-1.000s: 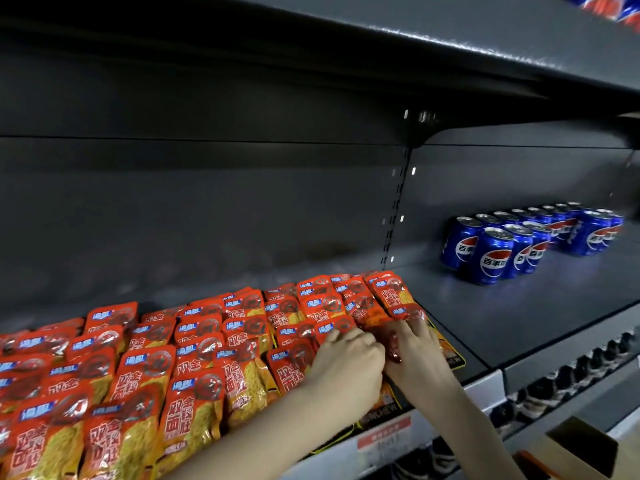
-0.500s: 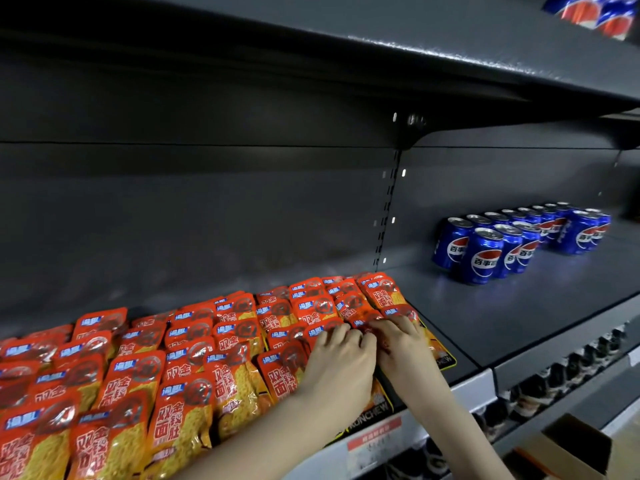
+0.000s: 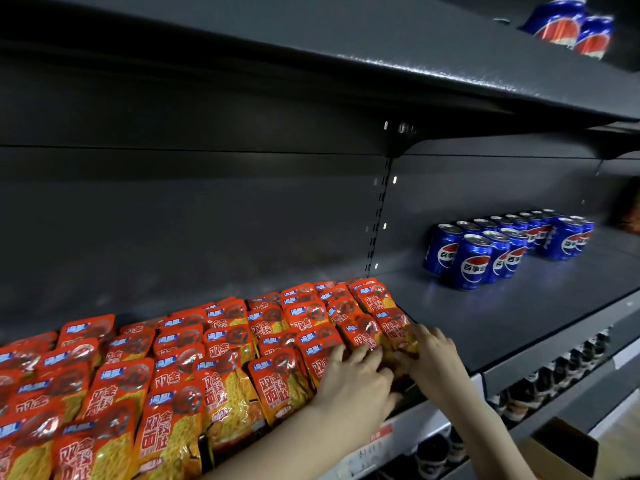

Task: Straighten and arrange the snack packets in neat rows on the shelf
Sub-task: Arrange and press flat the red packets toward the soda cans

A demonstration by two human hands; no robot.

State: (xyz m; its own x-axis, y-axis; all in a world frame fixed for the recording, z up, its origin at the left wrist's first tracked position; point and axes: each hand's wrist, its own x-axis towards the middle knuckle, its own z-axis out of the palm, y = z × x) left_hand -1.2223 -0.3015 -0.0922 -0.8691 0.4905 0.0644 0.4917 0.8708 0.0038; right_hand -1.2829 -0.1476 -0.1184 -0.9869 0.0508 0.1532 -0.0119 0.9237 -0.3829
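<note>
Several orange-red snack packets (image 3: 214,355) lie in overlapping rows across the left half of the dark shelf (image 3: 485,327). My left hand (image 3: 356,379) rests flat on the front packets at the right end of the rows, fingers spread over them. My right hand (image 3: 429,355) lies beside it, fingers stretched forward and pressing on the rightmost packet (image 3: 394,327). The two hands touch each other. The packets under my palms are hidden.
Blue cola cans (image 3: 474,261) stand in rows on the right half of the shelf. More cans (image 3: 568,29) sit on the upper shelf. Below are a price strip (image 3: 377,441), a lower shelf of small dark bottles (image 3: 568,372) and a cardboard box (image 3: 561,448).
Both hands have slid a little farther back along the right end of the rows, and the rightmost packets now sit straighter. The view has shifted slightly left.
</note>
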